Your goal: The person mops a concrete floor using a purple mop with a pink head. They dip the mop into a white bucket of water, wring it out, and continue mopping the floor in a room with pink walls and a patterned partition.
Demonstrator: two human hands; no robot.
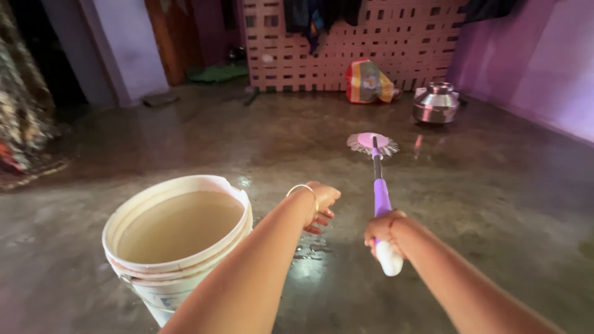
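Right hand (385, 232) closed round the mop handle (382, 199) — shaft running straight ahead to the round mop head (372, 143) on the wet floor (495, 198). Left hand (320, 204) loosely curled, empty — bucket (176, 238) just left of it.

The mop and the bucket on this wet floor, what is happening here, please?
A person holds a spin mop by its purple handle with the right hand; its round pink head rests flat on the wet concrete floor, out in front. The left hand, a bangle on its wrist, hangs free and holds nothing, beside a cream bucket of cloudy water. A steel pot and a coloured bag stand by the far lattice wall.
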